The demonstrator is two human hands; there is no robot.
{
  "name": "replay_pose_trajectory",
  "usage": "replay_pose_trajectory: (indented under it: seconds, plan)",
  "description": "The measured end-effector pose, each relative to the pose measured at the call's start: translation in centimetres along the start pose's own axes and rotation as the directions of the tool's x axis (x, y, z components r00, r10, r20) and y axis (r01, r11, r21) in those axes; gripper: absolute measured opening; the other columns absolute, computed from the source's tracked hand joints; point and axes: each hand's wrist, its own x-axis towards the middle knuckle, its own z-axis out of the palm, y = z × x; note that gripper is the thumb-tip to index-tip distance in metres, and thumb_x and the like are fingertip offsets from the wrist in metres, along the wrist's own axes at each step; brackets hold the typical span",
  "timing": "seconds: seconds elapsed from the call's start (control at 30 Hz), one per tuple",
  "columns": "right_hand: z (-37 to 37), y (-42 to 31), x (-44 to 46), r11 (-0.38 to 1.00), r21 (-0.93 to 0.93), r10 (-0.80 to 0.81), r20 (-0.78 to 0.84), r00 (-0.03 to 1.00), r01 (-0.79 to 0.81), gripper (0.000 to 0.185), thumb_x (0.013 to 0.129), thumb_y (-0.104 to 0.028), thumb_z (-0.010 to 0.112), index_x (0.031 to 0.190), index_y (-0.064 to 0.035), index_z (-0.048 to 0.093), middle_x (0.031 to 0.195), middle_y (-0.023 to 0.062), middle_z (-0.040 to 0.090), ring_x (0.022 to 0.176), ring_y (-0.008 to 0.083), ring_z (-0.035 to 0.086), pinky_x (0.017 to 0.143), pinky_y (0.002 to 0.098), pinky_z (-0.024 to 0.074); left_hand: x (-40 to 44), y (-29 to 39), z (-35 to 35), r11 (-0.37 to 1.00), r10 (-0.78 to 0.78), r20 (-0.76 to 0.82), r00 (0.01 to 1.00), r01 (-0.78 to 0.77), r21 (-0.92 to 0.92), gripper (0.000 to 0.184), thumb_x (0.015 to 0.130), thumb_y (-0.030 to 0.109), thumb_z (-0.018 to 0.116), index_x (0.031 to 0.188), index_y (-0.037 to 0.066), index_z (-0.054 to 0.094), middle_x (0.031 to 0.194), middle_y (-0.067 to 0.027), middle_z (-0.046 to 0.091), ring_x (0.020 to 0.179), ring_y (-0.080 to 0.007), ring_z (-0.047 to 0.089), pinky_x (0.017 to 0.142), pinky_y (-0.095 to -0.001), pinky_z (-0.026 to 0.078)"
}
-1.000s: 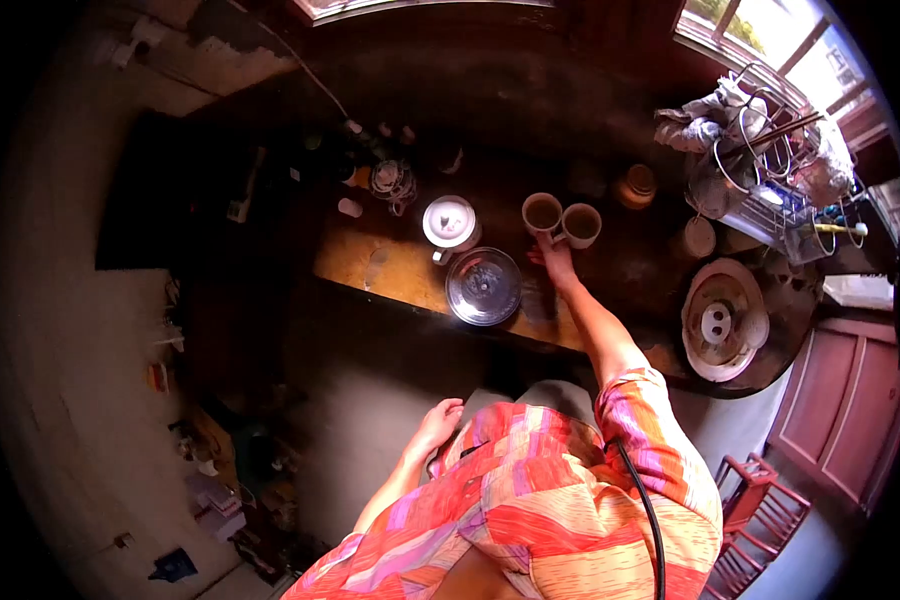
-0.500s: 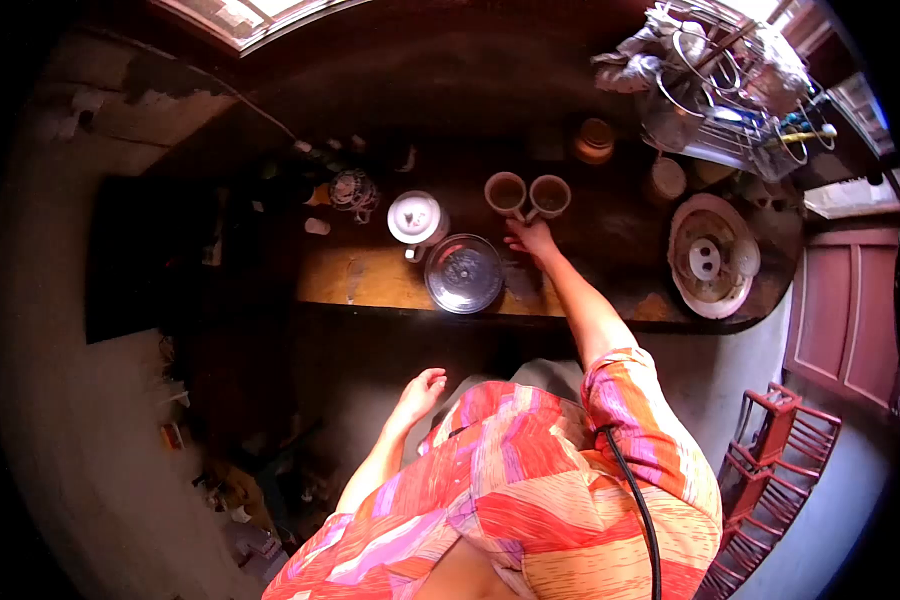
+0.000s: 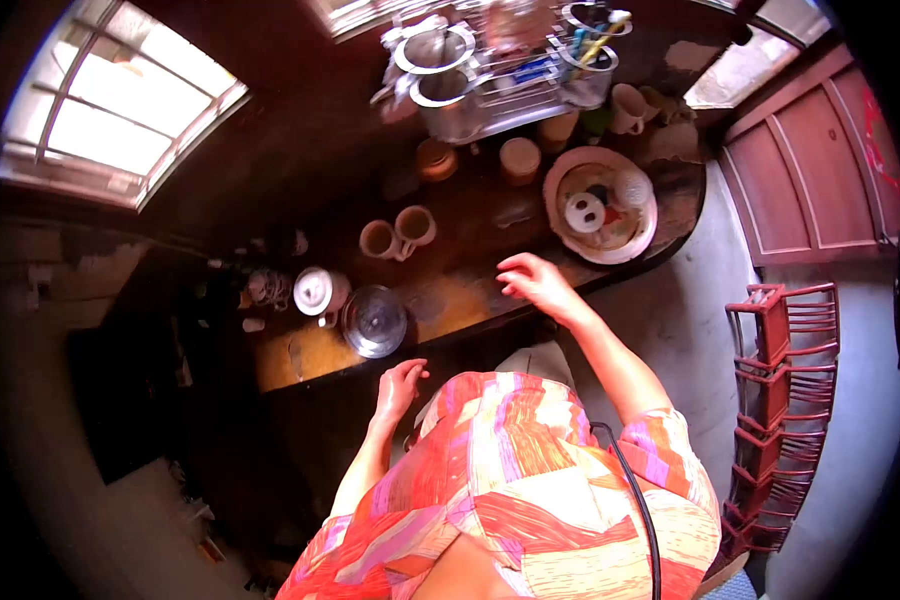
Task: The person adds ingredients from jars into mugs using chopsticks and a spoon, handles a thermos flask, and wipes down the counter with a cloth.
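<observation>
My right hand (image 3: 538, 283) hovers empty near the table's front edge, fingers loosely bent and apart. Behind and left of it, two mugs stand side by side, the left mug (image 3: 378, 240) and the right mug (image 3: 416, 228), handles close together. My left hand (image 3: 400, 390) hangs before the table edge, holding nothing, its fingers loosely curled. Nearest to it on the table is a round glass lid (image 3: 374, 322); whether a pot is under it I cannot tell. A white lidded cup (image 3: 316, 292) stands beside that.
An oval basin (image 3: 560, 235) with a white holed disc stands at the table's right end. Behind it, a wall-mounted metal rack (image 3: 515, 120) holds utensils. Jars, including a pale-lidded jar (image 3: 519, 160), stand at the back. Stacked red chairs (image 3: 765, 400) are on the right.
My right hand has left the mugs' handles and drawn back to the right, empty. The view has turned right; the two mugs still stand together. My left hand remains in front of the table.
</observation>
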Motion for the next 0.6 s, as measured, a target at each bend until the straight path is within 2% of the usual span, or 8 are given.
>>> replay_pose_trajectory:
  seconds: [0.03, 0.07, 0.13, 0.2, 0.33, 0.47, 0.53, 0.6]
  plan:
    - [-2.6, -1.1, -1.1, 0.999, 0.035, -0.027, -0.089, 0.996, 0.031, 0.025, 0.092, -0.015, 0.055, 0.112, -0.0011, 0.056, 0.103, 0.0094, 0.064, 0.084, 0.0121, 0.061, 0.073, 0.0258, 0.0499, 1.0, 2.1, 1.0, 0.996, 0.078, 0.006, 0.997, -0.078, 0.04, 0.026, 0.091, 0.021, 0.054, 0.107, 0.005, 0.067, 0.076, -0.0056, 0.07, 0.046, -0.0096, 0.052, 0.047, -0.0269, 0.044]
    - [-5.3, -2.1, -2.2, 0.996, 0.067, -0.047, -0.17, 0.984, 0.059, 0.024, 0.092, -0.015, 0.055, 0.113, -0.0018, 0.055, 0.102, 0.009, 0.064, 0.084, 0.0112, 0.061, 0.073, 0.0249, 0.0494, 1.8, 5.6, 1.9, 0.991, 0.032, 0.085, 0.996, -0.042, 0.123, 0.027, 0.09, 0.027, 0.057, 0.101, 0.006, 0.069, 0.076, -0.0076, 0.069, 0.052, -0.0133, 0.058, 0.052, -0.0291, 0.047]
    - [-9.9, -2.8, -4.1, 0.982, 0.13, -0.096, -0.29, 0.952, 0.138, 0.021, 0.094, -0.014, 0.054, 0.111, -0.0023, 0.055, 0.098, 0.0068, 0.063, 0.08, 0.0094, 0.059, 0.073, 0.0229, 0.0484, 4.0, 9.8, 5.2, 0.925, 0.219, 0.076, 0.973, -0.232, 0.302, 0.028, 0.088, 0.031, 0.059, 0.095, 0.006, 0.07, 0.077, -0.0107, 0.069, 0.06, -0.0237, 0.063, 0.061, -0.0352, 0.05]
    - [-13.5, -2.9, -5.7, 0.975, 0.127, -0.13, -0.346, 0.929, 0.183, 0.018, 0.094, -0.012, 0.053, 0.109, -0.0027, 0.055, 0.096, 0.0057, 0.063, 0.078, 0.0093, 0.058, 0.072, 0.0226, 0.0482, 5.1, 17.0, 8.1, 0.735, 0.41, 0.132, 0.902, -0.413, 0.538, 0.028, 0.086, 0.032, 0.059, 0.095, 0.007, 0.069, 0.083, -0.0133, 0.067, 0.075, -0.0315, 0.064, 0.071, -0.0406, 0.051]
    - [-18.6, -1.4, -8.9, 0.978, 0.184, -0.047, -0.262, 0.964, 0.098, 0.015, 0.094, -0.01, 0.051, 0.107, -0.004, 0.056, 0.093, 0.0034, 0.063, 0.076, 0.0075, 0.058, 0.07, 0.0217, 0.0477, 13.1, 27.4, 15.0, 0.457, 0.787, 0.197, 0.584, -0.768, 0.449, 0.029, 0.078, 0.017, 0.065, 0.104, 0.005, 0.061, 0.105, -0.0161, 0.058, 0.1, -0.0354, 0.055, 0.083, -0.0437, 0.047]
    - [-22.0, 1.6, -12.4, 0.986, 0.166, 0.022, -0.227, 0.974, 0.016, 0.014, 0.093, -0.007, 0.053, 0.105, -0.0026, 0.058, 0.093, 0.0044, 0.063, 0.077, 0.0077, 0.059, 0.07, 0.0221, 0.0488, 24.5, 36.7, 22.8, 0.347, 0.898, 0.059, 0.436, -0.783, 0.516, 0.047, 0.077, 0.013, 0.066, 0.12, 0.001, 0.053, 0.112, -0.023, 0.055, 0.104, -0.0406, 0.051, 0.091, -0.0445, 0.043]
    - [-23.5, 2.6, -14.5, 0.991, 0.129, 0.054, -0.249, 0.967, -0.022, 0.014, 0.092, -0.005, 0.053, 0.105, -0.0002, 0.058, 0.094, 0.0068, 0.065, 0.08, 0.0098, 0.061, 0.072, 0.0236, 0.0504, 30.2, 40.5, 26.2, 0.379, 0.868, 0.006, 0.497, -0.669, 0.639, 0.035, 0.077, 0.011, 0.061, 0.109, -0.002, 0.054, 0.111, -0.0255, 0.053, 0.103, -0.0399, 0.052, 0.09, -0.0464, 0.044]
    - [-25.4, 4.2, -16.5, 0.998, 0.052, 0.046, -0.303, 0.952, -0.032, 0.015, 0.092, -0.004, 0.054, 0.105, 0.0021, 0.058, 0.094, 0.0094, 0.066, 0.082, 0.0116, 0.062, 0.073, 0.025, 0.0516, 39.5, 40.2, 28.9, 0.212, 0.846, 0.104, 0.522, -0.51, 0.833, 0.035, 0.078, 0.013, 0.061, 0.109, 0.0, 0.055, 0.113, -0.0242, 0.053, 0.105, -0.0387, 0.052, 0.091, -0.0463, 0.043]
